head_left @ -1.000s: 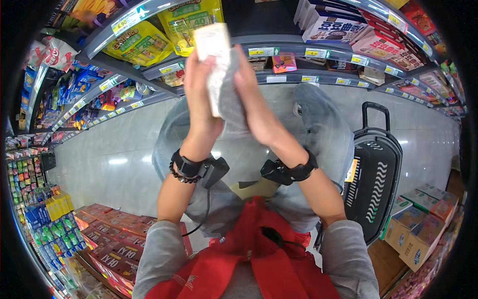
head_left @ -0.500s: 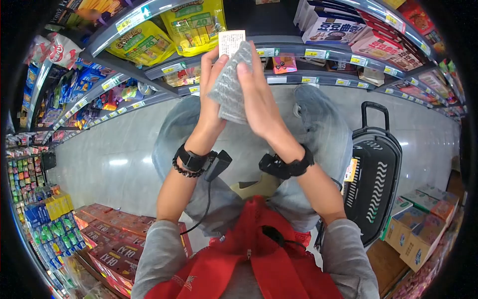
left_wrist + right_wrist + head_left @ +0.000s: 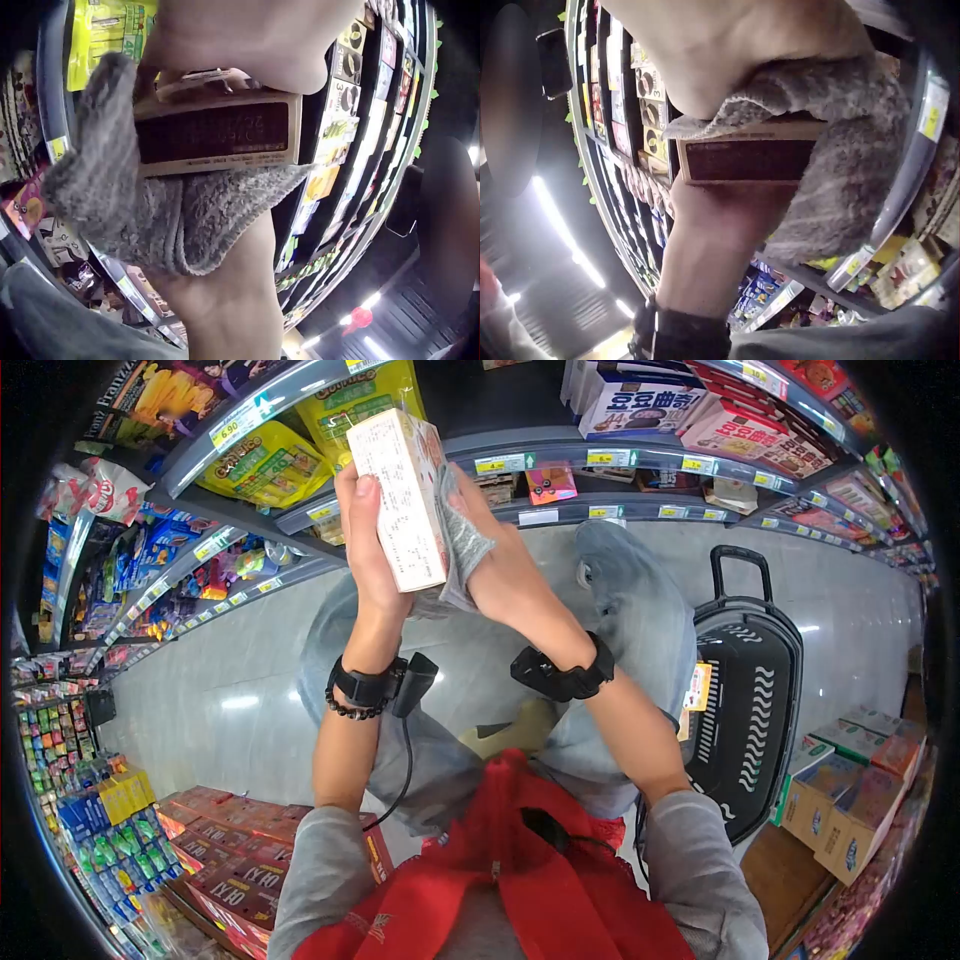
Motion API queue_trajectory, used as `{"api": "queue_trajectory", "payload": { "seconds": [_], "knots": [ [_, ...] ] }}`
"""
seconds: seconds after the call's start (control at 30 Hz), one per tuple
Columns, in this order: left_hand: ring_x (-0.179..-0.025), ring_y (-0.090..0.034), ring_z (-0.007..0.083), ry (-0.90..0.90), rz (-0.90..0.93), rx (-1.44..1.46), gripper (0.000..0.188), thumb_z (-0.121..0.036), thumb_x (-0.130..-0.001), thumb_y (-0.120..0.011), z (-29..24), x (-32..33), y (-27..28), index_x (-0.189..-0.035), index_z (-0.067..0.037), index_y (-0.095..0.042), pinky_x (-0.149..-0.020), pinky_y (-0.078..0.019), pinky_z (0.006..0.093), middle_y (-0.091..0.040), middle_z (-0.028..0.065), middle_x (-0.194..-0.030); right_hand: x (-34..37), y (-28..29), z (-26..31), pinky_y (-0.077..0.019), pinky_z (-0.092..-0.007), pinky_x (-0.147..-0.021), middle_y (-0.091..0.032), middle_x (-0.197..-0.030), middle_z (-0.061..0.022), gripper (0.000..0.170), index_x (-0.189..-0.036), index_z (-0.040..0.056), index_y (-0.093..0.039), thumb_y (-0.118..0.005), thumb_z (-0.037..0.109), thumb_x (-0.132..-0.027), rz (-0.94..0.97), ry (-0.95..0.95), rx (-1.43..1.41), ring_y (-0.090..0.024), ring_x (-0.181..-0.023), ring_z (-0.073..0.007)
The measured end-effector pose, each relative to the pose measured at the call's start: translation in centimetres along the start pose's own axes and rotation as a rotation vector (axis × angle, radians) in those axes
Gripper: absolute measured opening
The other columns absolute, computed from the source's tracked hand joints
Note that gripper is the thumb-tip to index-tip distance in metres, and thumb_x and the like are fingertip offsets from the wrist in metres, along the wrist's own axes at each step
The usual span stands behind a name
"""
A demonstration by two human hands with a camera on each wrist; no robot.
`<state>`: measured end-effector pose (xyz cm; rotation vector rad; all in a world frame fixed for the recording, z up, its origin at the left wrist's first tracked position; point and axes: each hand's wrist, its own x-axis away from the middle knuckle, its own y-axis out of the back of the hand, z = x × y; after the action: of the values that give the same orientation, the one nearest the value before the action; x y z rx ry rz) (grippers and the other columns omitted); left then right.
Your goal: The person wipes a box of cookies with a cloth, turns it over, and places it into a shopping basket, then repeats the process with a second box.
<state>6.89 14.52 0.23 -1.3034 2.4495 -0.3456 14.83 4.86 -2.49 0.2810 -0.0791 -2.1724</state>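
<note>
Red vest nearest, 6 o'clock in the head view, gray sleeves about 7 and 5. Black strap on each wrist, plus a beaded bracelet on the left one. Left hand, between 10 and 11 o'clock, grips the box: thumb on the edge of the printed pale face, fingers mostly hidden. Right hand, just past 12, holds the gray cloth against the box's right side, cloth between palm and box (right fingertips hidden). Box sits at 11 o'clock, up off the floor between both hands, far end leaning toward 11; one end shows a dark panel in both wrist views, print too blurry to read. Jeans legs spread below the arms. Black basket just beside the right leg, 3 to 4 o'clock, handle pointing toward 12. Gray tile floor around. Red boxes stacked at 8, cardboard cartons at 4. Beyond the hands, dark shelf with price tags: yellow bags at 10 to 11, white-and-blue cookie boxes at 1, pink boxes near 2.
</note>
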Motion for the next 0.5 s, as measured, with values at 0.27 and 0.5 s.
{"api": "queue_trajectory", "payload": {
  "seconds": [0.27, 0.5],
  "knots": [
    [-0.124, -0.048, 0.019, -0.066, 0.185, -0.135, 0.055, -0.036, -0.106, -0.034, 1.0, 1.8, -0.6, -0.147, -0.001, -0.03, -0.107, -0.0369, 0.034, -0.047, 0.0125, -0.14, -2.3, 2.3, 0.0, -0.0423, -0.046, -0.095, -0.06, -0.117, -0.0276, 0.045, -0.132, -0.0019, -0.046, -0.04, 0.033, -0.104, -0.401, 0.248, 0.12, -0.056, -0.112, -0.0449],
    [-0.112, -0.055, 0.0153, 0.121, 0.309, -0.192, 0.055, -0.04, -0.106, -0.031, 0.6, 3.1, -1.1, -0.138, 0.003, -0.044, -0.099, -0.0418, 0.0301, -0.058, 0.0123, -0.126, -2.5, 4.9, 0.3, -0.045, -0.0326, -0.089, -0.065, -0.11, -0.0145, 0.045, -0.134, -0.0044, -0.046, -0.042, 0.03, -0.106, -0.456, 0.185, 0.068, -0.061, -0.098, -0.0194]
  ]
}}
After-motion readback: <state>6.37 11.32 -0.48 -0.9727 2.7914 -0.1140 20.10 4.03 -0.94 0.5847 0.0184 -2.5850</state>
